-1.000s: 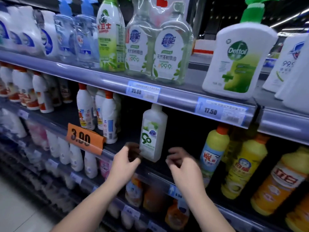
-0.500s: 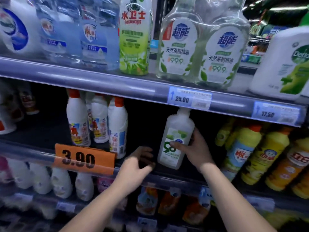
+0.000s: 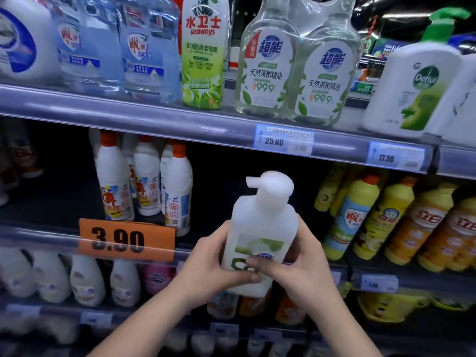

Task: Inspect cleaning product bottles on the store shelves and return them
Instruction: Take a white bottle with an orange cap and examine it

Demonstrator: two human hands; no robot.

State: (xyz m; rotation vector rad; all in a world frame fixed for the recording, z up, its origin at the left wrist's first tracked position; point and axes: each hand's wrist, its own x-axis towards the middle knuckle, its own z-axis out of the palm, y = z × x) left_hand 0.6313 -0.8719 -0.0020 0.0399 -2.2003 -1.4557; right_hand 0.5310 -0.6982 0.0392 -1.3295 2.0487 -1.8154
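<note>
A translucent white bottle (image 3: 260, 222) with a white cap and a green label is held upright in front of the middle shelf (image 3: 51, 235). My left hand (image 3: 208, 264) grips its lower left side, thumb across the front. My right hand (image 3: 296, 266) grips the lower right side, with its thumb over the label. Both hands cover the bottle's lower part.
White bottles with orange caps (image 3: 144, 181) stand left of the gap on the middle shelf, yellow bottles (image 3: 371, 215) to the right. An orange 3.90 price tag (image 3: 126, 239) hangs on the shelf edge. The upper shelf (image 3: 154, 119) carries clear, green and white bottles.
My right hand took the white bottle off the middle shelf and brought it toward me. My left hand closed onto it as well. The view moved closer to the shelves.
</note>
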